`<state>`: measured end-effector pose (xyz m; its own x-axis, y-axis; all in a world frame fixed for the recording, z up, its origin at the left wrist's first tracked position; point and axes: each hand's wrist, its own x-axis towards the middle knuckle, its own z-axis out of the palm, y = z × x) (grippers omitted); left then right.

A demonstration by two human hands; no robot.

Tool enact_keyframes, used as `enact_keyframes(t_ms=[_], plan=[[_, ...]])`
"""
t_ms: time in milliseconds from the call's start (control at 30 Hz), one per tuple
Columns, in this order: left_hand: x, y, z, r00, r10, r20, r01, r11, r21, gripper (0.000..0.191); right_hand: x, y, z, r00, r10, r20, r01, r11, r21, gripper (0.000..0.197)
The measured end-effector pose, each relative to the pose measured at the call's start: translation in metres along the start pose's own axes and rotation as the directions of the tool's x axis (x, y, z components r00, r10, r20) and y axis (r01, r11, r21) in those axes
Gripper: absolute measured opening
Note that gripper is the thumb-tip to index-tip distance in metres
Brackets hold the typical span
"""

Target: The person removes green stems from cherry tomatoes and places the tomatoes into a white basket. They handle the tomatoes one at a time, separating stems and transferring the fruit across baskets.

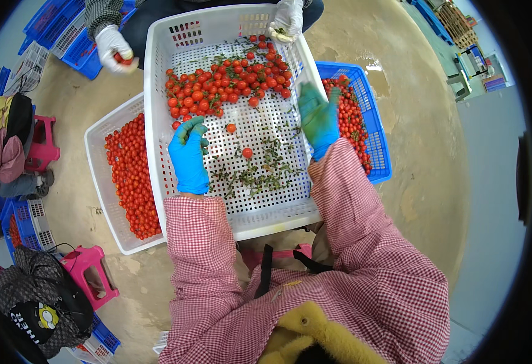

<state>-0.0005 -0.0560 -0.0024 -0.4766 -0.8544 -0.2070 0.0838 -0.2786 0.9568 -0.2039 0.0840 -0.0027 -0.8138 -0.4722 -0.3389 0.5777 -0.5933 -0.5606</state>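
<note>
A white perforated plastic crate lies before me, with red cherry tomatoes heaped across its far half. Loose green stems are scattered over its near half, beside a single tomato. My left hand, in a blue glove stained green, is over the crate's left side at the near edge of the heap, fingers curled; whether anything is in them cannot be told. Over the right wall is my right hand, gloved the same way and slightly blurred, its fingers apart and nothing seen in it.
Beneath the crate's left side is a white crate of tomatoes; a blue crate of tomatoes sits at the right. Opposite, a co-worker's white-gloved hands hold tomatoes and touch the crate's far corner. Pink stools and other people are at left.
</note>
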Motion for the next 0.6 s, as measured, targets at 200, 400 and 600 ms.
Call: enact_keyframes(t_ms=[200, 400, 600], plan=[[0.000, -0.002, -0.001, 0.999, -0.002, 0.036, 0.000, 1.000, 0.030, 0.019, -0.019, 0.105, -0.048, 0.818, 0.526, 0.233, 0.487, -0.417, -0.768, 0.040], [0.002, -0.006, -0.004, 0.992, 0.003, 0.124, -0.015, 0.995, 0.100, 0.018, -0.013, 0.101, -0.034, 0.763, 0.616, 0.196, 0.021, 0.280, -0.960, 0.036], [0.002, -0.009, -0.003, 0.966, -0.150, 0.212, 0.074, 0.942, 0.327, 0.018, -0.028, 0.074, 0.003, 0.723, 0.586, 0.365, -0.231, 0.703, -0.673, 0.043]])
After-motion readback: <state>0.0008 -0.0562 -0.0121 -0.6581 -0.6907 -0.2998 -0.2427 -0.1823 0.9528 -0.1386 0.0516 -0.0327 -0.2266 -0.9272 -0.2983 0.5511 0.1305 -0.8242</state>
